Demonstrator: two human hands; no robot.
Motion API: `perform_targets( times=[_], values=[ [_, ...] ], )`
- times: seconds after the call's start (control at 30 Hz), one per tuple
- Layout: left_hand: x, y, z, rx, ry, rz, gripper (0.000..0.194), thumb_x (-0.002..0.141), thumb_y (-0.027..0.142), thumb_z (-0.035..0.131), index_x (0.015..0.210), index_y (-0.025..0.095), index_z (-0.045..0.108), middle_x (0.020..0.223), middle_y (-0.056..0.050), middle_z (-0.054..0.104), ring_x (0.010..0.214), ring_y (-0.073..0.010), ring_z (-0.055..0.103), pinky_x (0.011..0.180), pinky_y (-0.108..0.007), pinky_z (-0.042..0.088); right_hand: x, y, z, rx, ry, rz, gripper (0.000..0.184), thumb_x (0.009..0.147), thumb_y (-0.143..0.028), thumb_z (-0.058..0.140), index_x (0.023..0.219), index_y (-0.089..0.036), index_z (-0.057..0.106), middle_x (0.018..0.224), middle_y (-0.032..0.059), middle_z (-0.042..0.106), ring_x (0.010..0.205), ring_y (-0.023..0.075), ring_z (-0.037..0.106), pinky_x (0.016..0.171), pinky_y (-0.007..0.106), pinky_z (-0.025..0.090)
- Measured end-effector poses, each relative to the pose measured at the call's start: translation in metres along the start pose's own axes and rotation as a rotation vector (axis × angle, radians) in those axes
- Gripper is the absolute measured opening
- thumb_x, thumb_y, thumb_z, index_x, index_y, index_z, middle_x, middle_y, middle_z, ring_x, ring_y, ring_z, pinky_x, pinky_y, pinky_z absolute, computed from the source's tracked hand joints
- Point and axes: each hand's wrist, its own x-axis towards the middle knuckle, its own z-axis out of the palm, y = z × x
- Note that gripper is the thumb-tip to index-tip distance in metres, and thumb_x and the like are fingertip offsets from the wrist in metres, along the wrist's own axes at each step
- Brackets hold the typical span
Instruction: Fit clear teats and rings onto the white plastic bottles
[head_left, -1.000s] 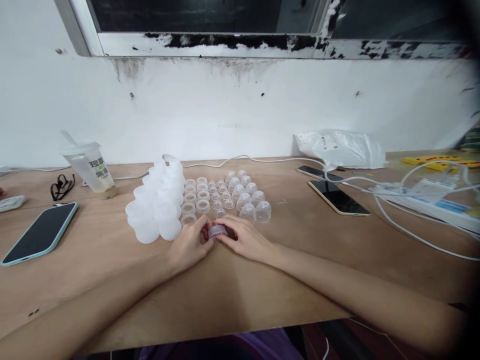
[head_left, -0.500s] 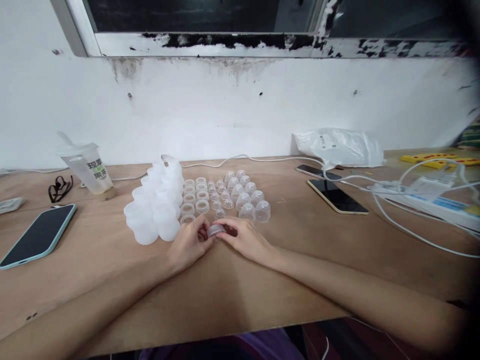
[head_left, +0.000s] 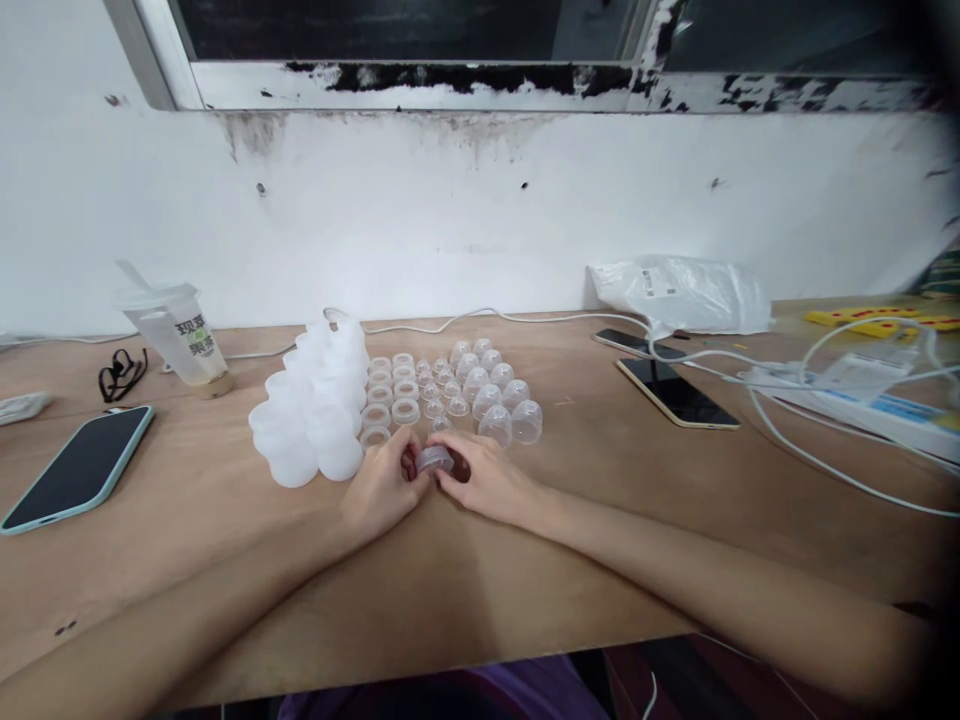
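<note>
Between my two hands, just above the table's middle, is a translucent bottle collar ring (head_left: 434, 460); whether a teat sits in it I cannot tell. My left hand (head_left: 388, 480) grips its left side with thumb and fingers. From the right, my right hand (head_left: 484, 478) pinches its other edge. Beyond my hands stand two columns of collar rings (head_left: 406, 411), then small clear bottle teats (head_left: 434, 409), then clear dome caps (head_left: 526, 422). Frosted white baby bottles (head_left: 293, 462) stand clustered to the left of the rings. My hands partly hide the nearest ring and teat.
A phone (head_left: 79, 468), black glasses (head_left: 122, 375) and a drink cup (head_left: 176, 340) are on the left. On the right are two more phones, one black-screened (head_left: 679, 392), a plastic bag (head_left: 679, 293), and a power strip (head_left: 862, 405) with looping white cables.
The collar ring has tilted slightly between my fingers, and my right fingers have shifted a little on it. Everything else on the table stays put.
</note>
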Motion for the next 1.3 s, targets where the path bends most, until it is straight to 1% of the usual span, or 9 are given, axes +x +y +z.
perform_targets(
  times=[0.23, 0.47, 0.63, 0.83, 0.9, 1.0, 1.07, 1.2, 1.3],
  values=[
    [0.0, 0.002, 0.0, 0.022, -0.019, 0.01, 0.011, 0.067, 0.017, 0.048, 0.072, 0.019, 0.039, 0.058, 0.005, 0.048, 0.053, -0.0099, 0.046, 0.048, -0.021, 0.034, 0.001, 0.002, 0.005, 0.073, 0.004, 0.073, 0.024, 0.065, -0.011, 0.049, 0.087, -0.019, 0.052, 0.072, -0.0022, 0.057, 0.058, 0.0083, 0.047, 0.058, 0.021, 0.036],
    [0.002, 0.003, 0.001, 0.039, -0.002, 0.023, 0.011, 0.065, 0.014, 0.047, 0.07, 0.019, 0.038, 0.057, 0.005, 0.046, 0.052, -0.0099, 0.045, 0.049, -0.022, 0.032, 0.001, 0.003, 0.006, 0.103, -0.002, 0.097, 0.023, 0.066, -0.012, 0.047, 0.087, -0.02, 0.049, 0.067, -0.0039, 0.054, 0.056, 0.0085, 0.045, 0.055, 0.021, 0.035],
    [0.003, 0.003, 0.001, 0.041, 0.011, 0.038, 0.011, 0.064, 0.013, 0.047, 0.067, 0.019, 0.037, 0.055, 0.006, 0.044, 0.05, -0.0092, 0.042, 0.047, -0.021, 0.03, 0.002, 0.003, 0.006, 0.158, 0.005, 0.124, 0.027, 0.065, -0.011, 0.047, 0.09, -0.02, 0.042, 0.064, -0.0056, 0.053, 0.053, 0.0079, 0.044, 0.053, 0.02, 0.033],
    [0.003, 0.001, 0.002, 0.004, 0.027, 0.012, 0.01, 0.067, 0.015, 0.047, 0.067, 0.018, 0.037, 0.055, 0.006, 0.043, 0.051, -0.0093, 0.042, 0.048, -0.021, 0.031, 0.002, 0.004, 0.006, 0.184, 0.02, 0.124, 0.018, 0.07, -0.014, 0.047, 0.086, -0.02, 0.041, 0.062, -0.0051, 0.054, 0.052, 0.0085, 0.044, 0.053, 0.021, 0.034],
    [0.003, -0.002, 0.003, -0.087, 0.038, -0.01, 0.01, 0.069, 0.018, 0.048, 0.068, 0.018, 0.037, 0.057, 0.005, 0.045, 0.051, -0.0091, 0.043, 0.047, -0.021, 0.033, 0.001, 0.003, 0.004, 0.168, 0.048, 0.114, 0.015, 0.073, -0.018, 0.048, 0.086, -0.02, 0.043, 0.063, -0.0044, 0.054, 0.053, 0.0087, 0.044, 0.053, 0.021, 0.035],
    [0.003, -0.004, 0.003, -0.247, 0.067, -0.016, 0.012, 0.072, 0.022, 0.048, 0.072, 0.018, 0.037, 0.063, 0.004, 0.047, 0.055, -0.0089, 0.047, 0.049, -0.02, 0.036, -0.001, 0.001, 0.001, 0.146, 0.119, 0.063, 0.015, 0.077, -0.025, 0.048, 0.091, -0.02, 0.047, 0.075, -0.0009, 0.057, 0.061, 0.0096, 0.049, 0.058, 0.022, 0.038],
    [0.002, -0.003, 0.002, -0.275, 0.069, -0.001, 0.013, 0.074, 0.024, 0.048, 0.073, 0.018, 0.037, 0.065, 0.003, 0.048, 0.056, -0.0089, 0.047, 0.05, -0.02, 0.037, -0.001, 0.0, -0.001, 0.115, 0.145, 0.012, 0.015, 0.079, -0.027, 0.046, 0.092, -0.02, 0.049, 0.08, 0.001, 0.057, 0.067, 0.0105, 0.051, 0.061, 0.022, 0.04],
    [-0.001, 0.004, -0.001, -0.109, 0.081, 0.031, 0.013, 0.076, 0.029, 0.048, 0.076, 0.018, 0.041, 0.065, 0.003, 0.046, 0.056, -0.0094, 0.044, 0.051, -0.021, 0.036, -0.002, 0.002, -0.001, 0.022, 0.149, -0.047, 0.014, 0.081, -0.024, 0.043, 0.09, -0.019, 0.052, 0.076, 0.0012, 0.057, 0.065, 0.0106, 0.051, 0.062, 0.023, 0.041],
    [-0.003, 0.008, -0.003, -0.023, 0.125, 0.115, 0.011, 0.078, 0.028, 0.046, 0.082, 0.018, 0.044, 0.073, 0.001, 0.046, 0.063, -0.011, 0.045, 0.056, -0.023, 0.038, -0.002, 0.003, -0.001, 0.003, 0.145, -0.092, 0.014, 0.08, -0.019, 0.042, 0.089, -0.018, 0.053, 0.078, 0.0017, 0.057, 0.066, 0.0104, 0.05, 0.062, 0.023, 0.041]
  ],
)
